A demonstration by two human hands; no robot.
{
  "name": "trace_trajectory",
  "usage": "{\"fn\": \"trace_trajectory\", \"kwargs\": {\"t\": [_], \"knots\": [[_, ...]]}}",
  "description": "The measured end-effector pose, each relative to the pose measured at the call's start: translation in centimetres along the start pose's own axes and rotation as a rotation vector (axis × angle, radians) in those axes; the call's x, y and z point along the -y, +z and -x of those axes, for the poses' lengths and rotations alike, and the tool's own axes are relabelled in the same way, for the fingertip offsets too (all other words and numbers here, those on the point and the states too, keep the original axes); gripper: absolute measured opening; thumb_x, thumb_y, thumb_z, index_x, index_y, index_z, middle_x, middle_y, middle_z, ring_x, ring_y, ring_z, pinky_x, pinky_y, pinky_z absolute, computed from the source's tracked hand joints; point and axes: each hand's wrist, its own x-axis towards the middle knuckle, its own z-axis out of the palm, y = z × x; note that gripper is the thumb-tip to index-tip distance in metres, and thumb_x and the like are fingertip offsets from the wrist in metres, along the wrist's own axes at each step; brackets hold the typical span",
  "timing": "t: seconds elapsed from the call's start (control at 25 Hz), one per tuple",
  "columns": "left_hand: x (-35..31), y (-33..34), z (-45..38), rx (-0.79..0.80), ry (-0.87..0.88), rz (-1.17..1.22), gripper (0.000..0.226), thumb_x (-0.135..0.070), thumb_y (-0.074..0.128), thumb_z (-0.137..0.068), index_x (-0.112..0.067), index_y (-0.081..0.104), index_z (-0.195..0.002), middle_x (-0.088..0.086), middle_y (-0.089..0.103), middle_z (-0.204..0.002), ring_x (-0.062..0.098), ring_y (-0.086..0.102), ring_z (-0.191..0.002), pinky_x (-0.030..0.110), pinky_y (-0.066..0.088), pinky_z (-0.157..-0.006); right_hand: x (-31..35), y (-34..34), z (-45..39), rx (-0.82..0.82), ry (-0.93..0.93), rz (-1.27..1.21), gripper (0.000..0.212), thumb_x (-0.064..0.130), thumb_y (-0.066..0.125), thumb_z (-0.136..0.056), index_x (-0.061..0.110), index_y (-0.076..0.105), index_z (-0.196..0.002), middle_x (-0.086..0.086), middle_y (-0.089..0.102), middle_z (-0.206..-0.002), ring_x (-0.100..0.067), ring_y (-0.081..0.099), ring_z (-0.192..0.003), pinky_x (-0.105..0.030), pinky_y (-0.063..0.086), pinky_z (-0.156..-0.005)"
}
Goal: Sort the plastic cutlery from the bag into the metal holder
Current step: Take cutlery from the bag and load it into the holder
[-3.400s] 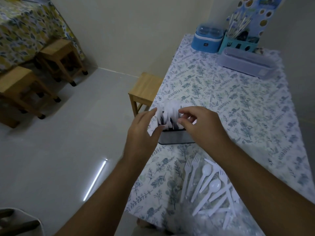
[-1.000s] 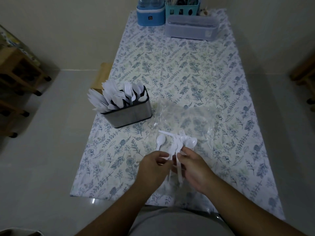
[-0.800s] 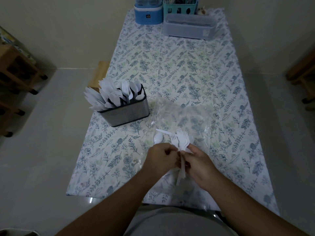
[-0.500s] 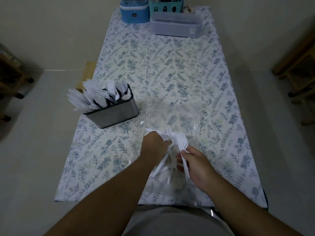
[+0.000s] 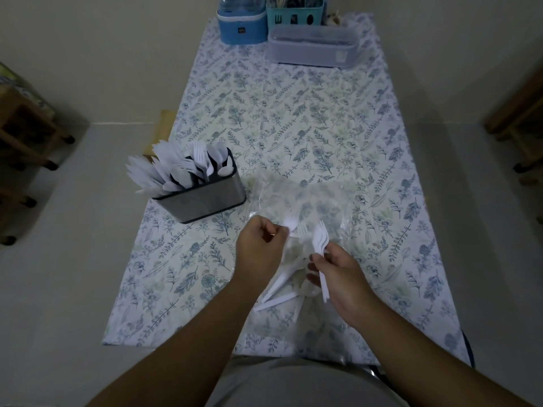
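Note:
A metal holder stands at the table's left edge, filled with white plastic cutlery. A clear plastic bag lies flat in front of me with loose white pieces on it. My right hand grips a small stack of white forks, tines pointing away. My left hand is closed over the pile, pinching a white piece at its fingertips.
The table wears a floral cloth. At its far end stand a blue box, a teal caddy and a grey lidded container. Wooden stools stand on the floor at left, another at right.
My hands left the holder and came back to the pile on the bag. My right hand gathered a stack of forks, and my left hand has just drawn apart from it with a piece.

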Motion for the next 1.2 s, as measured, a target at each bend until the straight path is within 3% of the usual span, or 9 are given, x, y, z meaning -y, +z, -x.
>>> {"fn": "trace_trajectory", "kwargs": {"t": [0.2,0.28,0.4,0.6,0.72,0.8,0.96,1.08,1.2], "knots": [[0.3,1.9,2.0,0.094,-0.217,0.149,0.02,-0.01,0.075,-0.085,-0.013,0.057,-0.077,0.018,0.073,-0.082,0.036,0.074,-0.077,0.048,0.063,-0.073,0.4,1.8,0.0,0.153,-0.071,0.021,0.034,0.013,0.047,-0.106,0.029,0.066,-0.129,-0.009,0.076,-0.114,-0.024,0.073,-0.107,-0.042,0.057,-0.093],[0.8,2.3,2.0,0.127,-0.171,0.028,0.018,-0.014,0.076,-0.084,-0.014,0.058,-0.078,0.01,0.073,-0.076,0.023,0.074,-0.069,0.035,0.062,-0.065,0.2,1.1,0.3,0.178,-0.054,0.038,0.034,0.012,0.047,-0.106,0.029,0.067,-0.128,-0.013,0.076,-0.112,-0.029,0.072,-0.106,-0.043,0.057,-0.092],[1.2,2.6,2.2,0.159,-0.073,-0.243,0.013,-0.014,0.073,-0.083,-0.014,0.061,-0.08,0.001,0.069,-0.071,0.007,0.062,-0.057,0.012,0.047,-0.052,0.0,-0.3,1.0,0.091,-0.031,0.152,0.032,0.011,0.05,-0.105,0.03,0.071,-0.119,-0.011,0.078,-0.103,-0.032,0.073,-0.096,-0.039,0.059,-0.077],[2.7,4.1,2.4,0.278,0.093,-0.657,0.022,-0.026,0.074,-0.084,-0.02,0.054,-0.077,-0.004,0.06,-0.07,0.014,0.06,-0.065,0.022,0.042,-0.054,-1.4,-2.1,1.7,-0.11,-0.025,0.204,0.032,0.018,0.053,-0.103,0.04,0.069,-0.12,-0.001,0.078,-0.096,-0.023,0.076,-0.09,-0.036,0.058,-0.07],[2.4,5.2,1.9,0.318,0.175,-0.76,0.019,-0.027,0.07,-0.084,-0.014,0.059,-0.093,0.0,0.064,-0.085,0.019,0.064,-0.082,0.025,0.045,-0.065,-1.7,-2.6,2.1,-0.153,-0.027,0.21,0.031,0.02,0.054,-0.103,0.041,0.068,-0.121,-0.002,0.077,-0.096,-0.015,0.073,-0.083,-0.026,0.053,-0.061],[2.2,5.5,1.9,0.315,0.184,-0.76,0.017,-0.023,0.069,-0.083,-0.013,0.059,-0.092,0.003,0.066,-0.087,0.021,0.064,-0.082,0.03,0.051,-0.068,-1.7,-2.7,2.2,-0.153,-0.01,0.196,0.03,0.02,0.053,-0.104,0.039,0.068,-0.121,-0.001,0.077,-0.096,-0.016,0.072,-0.085,-0.024,0.053,-0.061],[2.3,3.7,2.0,0.195,0.17,-0.58,0.016,-0.015,0.071,-0.086,-0.018,0.056,-0.081,-0.002,0.065,-0.071,0.013,0.065,-0.065,0.033,0.058,-0.062,-1.5,-2.9,2.1,-0.154,-0.001,0.163,0.034,0.016,0.051,-0.103,0.04,0.066,-0.122,-0.001,0.075,-0.095,-0.015,0.069,-0.082,-0.03,0.053,-0.066],[1.0,2.0,2.2,0.11,0.149,-0.349,0.02,-0.017,0.077,-0.085,-0.022,0.058,-0.091,-0.008,0.068,-0.073,0.0,0.066,-0.068,0.019,0.056,-0.063,-1.3,-2.3,1.9,-0.144,-0.065,0.132,0.037,0.014,0.053,-0.102,0.038,0.066,-0.128,0.001,0.077,-0.095,-0.014,0.072,-0.087,-0.034,0.059,-0.077],[-0.4,1.9,2.5,0.104,0.177,-0.285,0.016,-0.019,0.079,-0.083,-0.022,0.068,-0.095,-0.013,0.07,-0.075,-0.003,0.068,-0.072,0.012,0.054,-0.067,-0.7,-1.0,1.9,-0.098,-0.19,0.223,0.04,0.015,0.056,-0.101,0.04,0.064,-0.131,0.009,0.077,-0.101,-0.01,0.073,-0.095,-0.034,0.06,-0.087]]}}
